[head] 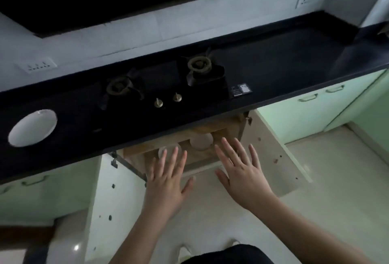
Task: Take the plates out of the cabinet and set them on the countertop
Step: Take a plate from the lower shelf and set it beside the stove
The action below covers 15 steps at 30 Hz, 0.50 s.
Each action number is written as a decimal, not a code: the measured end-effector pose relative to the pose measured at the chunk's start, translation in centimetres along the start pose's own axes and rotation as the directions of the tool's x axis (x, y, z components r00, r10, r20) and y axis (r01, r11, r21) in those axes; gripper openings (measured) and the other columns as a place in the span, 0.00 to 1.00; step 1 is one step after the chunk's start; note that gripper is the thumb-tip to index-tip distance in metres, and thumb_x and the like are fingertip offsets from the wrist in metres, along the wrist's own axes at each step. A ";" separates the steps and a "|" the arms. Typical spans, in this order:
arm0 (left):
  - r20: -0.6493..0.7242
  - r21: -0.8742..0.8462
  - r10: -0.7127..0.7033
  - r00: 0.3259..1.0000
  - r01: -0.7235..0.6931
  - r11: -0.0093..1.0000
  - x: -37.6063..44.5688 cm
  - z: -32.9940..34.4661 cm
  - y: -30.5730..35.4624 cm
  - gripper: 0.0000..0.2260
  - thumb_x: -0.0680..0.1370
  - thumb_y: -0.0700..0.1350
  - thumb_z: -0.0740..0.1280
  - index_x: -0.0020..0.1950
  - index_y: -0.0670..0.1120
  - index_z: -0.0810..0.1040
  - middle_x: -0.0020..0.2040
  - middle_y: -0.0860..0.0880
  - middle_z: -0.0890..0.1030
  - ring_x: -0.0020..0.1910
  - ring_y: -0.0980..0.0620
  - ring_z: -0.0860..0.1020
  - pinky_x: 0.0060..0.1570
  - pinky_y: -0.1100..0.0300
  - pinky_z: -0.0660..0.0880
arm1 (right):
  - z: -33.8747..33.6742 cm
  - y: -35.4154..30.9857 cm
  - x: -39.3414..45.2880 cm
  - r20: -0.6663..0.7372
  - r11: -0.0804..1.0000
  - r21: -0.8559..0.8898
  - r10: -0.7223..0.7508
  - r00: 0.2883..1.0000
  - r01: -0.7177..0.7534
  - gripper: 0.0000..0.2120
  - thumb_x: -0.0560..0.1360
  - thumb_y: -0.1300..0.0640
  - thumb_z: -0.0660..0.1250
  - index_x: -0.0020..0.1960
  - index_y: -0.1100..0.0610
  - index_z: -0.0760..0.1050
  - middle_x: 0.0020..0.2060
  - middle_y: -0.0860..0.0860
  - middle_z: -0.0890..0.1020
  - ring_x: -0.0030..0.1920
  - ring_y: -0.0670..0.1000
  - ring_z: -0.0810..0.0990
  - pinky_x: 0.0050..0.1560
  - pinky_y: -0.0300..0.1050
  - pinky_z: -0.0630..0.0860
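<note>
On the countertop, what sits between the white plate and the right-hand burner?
In the head view, the left burner and two brass knobs lie between the white plate and the right burner; otherwise bare black countertop.

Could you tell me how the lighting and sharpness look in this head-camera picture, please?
Head view: dim, soft throughout; wide-angle bends the countertop; the white plate there stands out brightest; dishes in the cabinet are murky; both open hands, left hand and right hand, are slightly blurred.

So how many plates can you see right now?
3: one plate on the countertop at far left, two in the open cabinet, a clear one by the left hand's fingertips, a pale one behind. Others may be hidden.
</note>
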<state>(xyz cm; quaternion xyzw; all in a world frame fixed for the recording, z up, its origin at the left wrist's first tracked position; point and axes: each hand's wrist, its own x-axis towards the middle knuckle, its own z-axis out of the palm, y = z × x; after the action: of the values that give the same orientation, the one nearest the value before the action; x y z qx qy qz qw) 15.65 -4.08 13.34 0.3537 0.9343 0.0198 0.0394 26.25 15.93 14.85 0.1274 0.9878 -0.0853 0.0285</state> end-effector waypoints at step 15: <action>-0.036 -0.003 -0.283 0.958 0.284 0.959 -9.5 0.2 -8.0 0.30 0.80 0.63 0.47 0.80 0.51 0.57 0.79 0.47 0.61 0.79 0.43 0.56 0.75 0.40 0.53 | 1.2 -9.4 1.8 0.010 0.979 -0.028 -0.199 0.980 0.199 0.32 0.79 0.37 0.35 0.79 0.51 0.44 0.79 0.48 0.50 0.79 0.52 0.45 0.76 0.55 0.43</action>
<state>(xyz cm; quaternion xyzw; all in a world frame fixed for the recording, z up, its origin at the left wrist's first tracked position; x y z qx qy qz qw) 17.51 -16.37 13.23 0.2158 0.9759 0.0193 0.0248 22.11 7.23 15.02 0.0270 0.9966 -0.0737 0.0254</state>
